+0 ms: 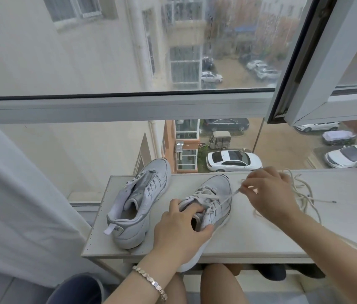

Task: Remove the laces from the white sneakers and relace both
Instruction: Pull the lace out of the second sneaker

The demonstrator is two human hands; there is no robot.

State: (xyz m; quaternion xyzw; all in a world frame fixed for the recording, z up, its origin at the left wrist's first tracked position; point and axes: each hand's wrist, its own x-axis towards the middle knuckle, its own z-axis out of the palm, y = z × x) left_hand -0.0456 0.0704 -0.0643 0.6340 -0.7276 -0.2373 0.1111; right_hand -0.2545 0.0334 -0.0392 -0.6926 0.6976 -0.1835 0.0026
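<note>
Left hand [179, 229] covers sneaker [216, 193] heel

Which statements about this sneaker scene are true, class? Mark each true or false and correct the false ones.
1. The left hand grips the laced sneaker. True.
2. The right hand lies flat on the board. False: it pinches a lace leading from that sneaker.
3. The other sneaker is fully laced. False: no lace crosses its tongue.
4. A loose lace lies on the board. True.
5. The left hand's wrist wears a bracelet. True.
</note>
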